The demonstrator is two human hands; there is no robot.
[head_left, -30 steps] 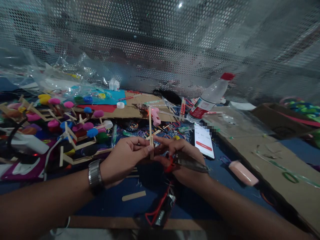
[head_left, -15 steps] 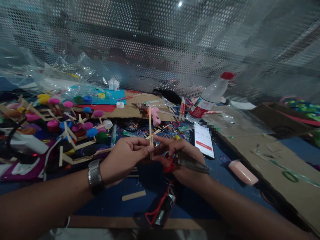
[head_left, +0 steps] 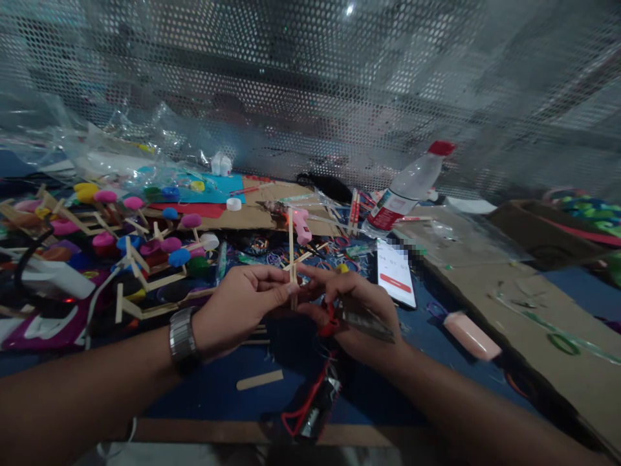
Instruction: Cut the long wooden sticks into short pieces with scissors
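My left hand (head_left: pixel 242 310), with a metal-banded watch at the wrist, pinches upright wooden craft sticks (head_left: pixel 292 246) between thumb and fingers. Another thin stick crosses behind them. My right hand (head_left: pixel 361 310) meets the sticks from the right, its fingertips at their lower part. It also holds red-handled scissors (head_left: pixel 330 323), with the grey blades pointing back across the palm. Its fingertips partly hide what they touch. Below the hands, a loose craft stick (head_left: pixel 259 380) lies on the blue table beside a red-and-black object (head_left: pixel 317 401) that I cannot identify.
Stick constructions with coloured round caps (head_left: pixel 169 244) crowd the left. Behind my hands lie a pink glue gun (head_left: pixel 301 226) and scattered rubber bands. A tilted bottle (head_left: pixel 400 188), a phone (head_left: pixel 395 275), a pale pink block-shaped item (head_left: pixel 471 335) and cardboard (head_left: pixel 524 291) are at right.
The scissors' blades have turned slightly in my right hand, and its fingers have shifted a little. The left hand and the upright sticks stay almost where they were.
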